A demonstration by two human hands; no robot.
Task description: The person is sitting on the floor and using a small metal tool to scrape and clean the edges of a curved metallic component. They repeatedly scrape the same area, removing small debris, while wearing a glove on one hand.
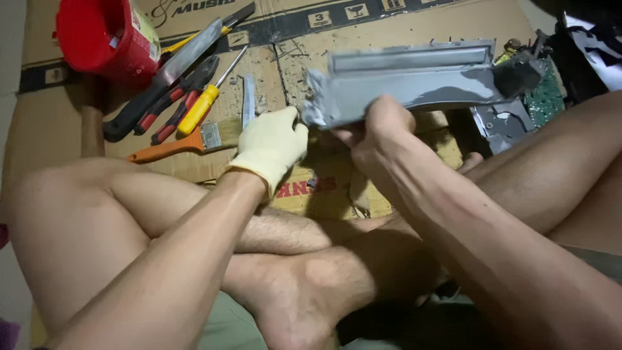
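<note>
I sit cross-legged on flattened cardboard (pixel 389 32). My right hand (pixel 379 126), bare, grips the lower edge of a long grey metal casing (pixel 414 81) held above the cardboard, lying roughly level. My left hand (pixel 272 142) wears a pale yellow glove, and its fingers pinch the casing's left end. A black part (pixel 515 76) sits at the casing's right end.
Tools lie on the cardboard at upper left: a paintbrush with an orange handle (pixel 178 144), a yellow-handled screwdriver (pixel 201 107), red-handled pliers (pixel 172 104), a large knife (pixel 168 68) and a metal blade (pixel 248 100). A red bucket (pixel 103 35) stands behind them. A green circuit board (pixel 544 100) lies at right.
</note>
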